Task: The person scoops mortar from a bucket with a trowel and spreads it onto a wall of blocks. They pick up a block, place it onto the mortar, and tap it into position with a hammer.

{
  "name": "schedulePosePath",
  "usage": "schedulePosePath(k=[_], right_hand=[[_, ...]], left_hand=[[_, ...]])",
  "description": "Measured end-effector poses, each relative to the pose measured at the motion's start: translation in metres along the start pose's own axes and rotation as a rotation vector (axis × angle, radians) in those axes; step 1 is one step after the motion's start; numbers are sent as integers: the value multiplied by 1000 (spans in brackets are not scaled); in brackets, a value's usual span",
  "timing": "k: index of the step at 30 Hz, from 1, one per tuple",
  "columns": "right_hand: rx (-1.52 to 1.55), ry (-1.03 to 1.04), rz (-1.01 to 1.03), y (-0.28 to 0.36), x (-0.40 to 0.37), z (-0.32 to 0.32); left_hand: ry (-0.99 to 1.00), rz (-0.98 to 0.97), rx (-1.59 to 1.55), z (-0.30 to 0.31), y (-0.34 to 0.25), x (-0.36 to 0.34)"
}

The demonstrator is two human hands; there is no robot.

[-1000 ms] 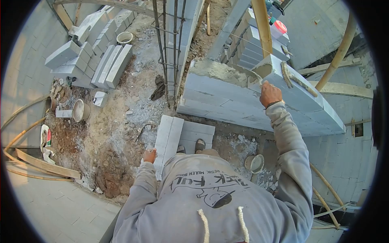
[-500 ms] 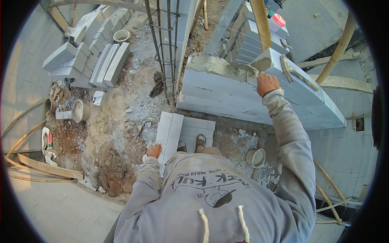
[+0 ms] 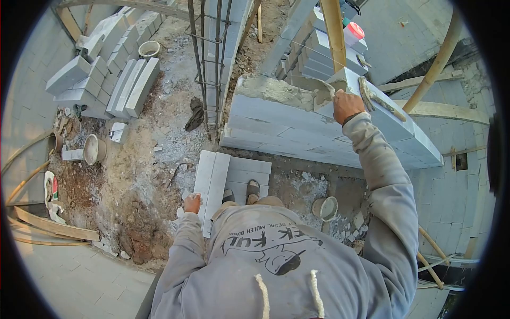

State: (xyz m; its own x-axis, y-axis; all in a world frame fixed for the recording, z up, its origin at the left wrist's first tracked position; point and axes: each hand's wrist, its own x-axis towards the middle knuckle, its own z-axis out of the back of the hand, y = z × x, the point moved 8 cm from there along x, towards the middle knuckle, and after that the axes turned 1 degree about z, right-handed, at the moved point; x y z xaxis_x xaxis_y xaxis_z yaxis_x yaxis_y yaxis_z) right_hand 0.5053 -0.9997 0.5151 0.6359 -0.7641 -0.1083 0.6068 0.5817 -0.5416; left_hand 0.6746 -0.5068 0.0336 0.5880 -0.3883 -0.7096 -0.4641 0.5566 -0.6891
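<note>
My right hand (image 3: 348, 106) is closed round the handle of a trowel (image 3: 312, 83), whose blade lies against the wet mortar (image 3: 273, 90) on top of a low wall of pale blocks (image 3: 276, 121). The blade overlaps the end of a higher course. A hammer (image 3: 380, 100) rests on that course, just right of my hand. Down at the left, my left hand (image 3: 192, 203) is closed beside a stack of light blocks (image 3: 211, 178) near my feet. Something small and whitish shows at its lower edge; I cannot tell what it holds.
Steel rebar (image 3: 217, 69) rises upright at the wall's left end. Bamboo poles (image 3: 333, 37) lean behind the wall. Stacked blocks (image 3: 135, 87) and buckets (image 3: 94, 149) stand on the rubble-strewn ground at left. Another bucket (image 3: 325, 208) sits below the wall, near my right sleeve.
The whole view has shifted slightly, so the scene sits further left. The trowel has moved a little along the mortar towards the higher course; my left hand stays beside the block stack.
</note>
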Motion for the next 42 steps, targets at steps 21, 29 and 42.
schedulePosePath(k=[21, 29, 42], right_hand=[[2302, 268, -362, -16, -85, -100], [2414, 183, -255, -16, -135, -114], [1772, 446, -942, -17, -316, -301]], left_hand=[[39, -218, 398, 9, -78, 18], [181, -11, 211, -46, -36, 6], [230, 1, 499, -51, -59, -13]])
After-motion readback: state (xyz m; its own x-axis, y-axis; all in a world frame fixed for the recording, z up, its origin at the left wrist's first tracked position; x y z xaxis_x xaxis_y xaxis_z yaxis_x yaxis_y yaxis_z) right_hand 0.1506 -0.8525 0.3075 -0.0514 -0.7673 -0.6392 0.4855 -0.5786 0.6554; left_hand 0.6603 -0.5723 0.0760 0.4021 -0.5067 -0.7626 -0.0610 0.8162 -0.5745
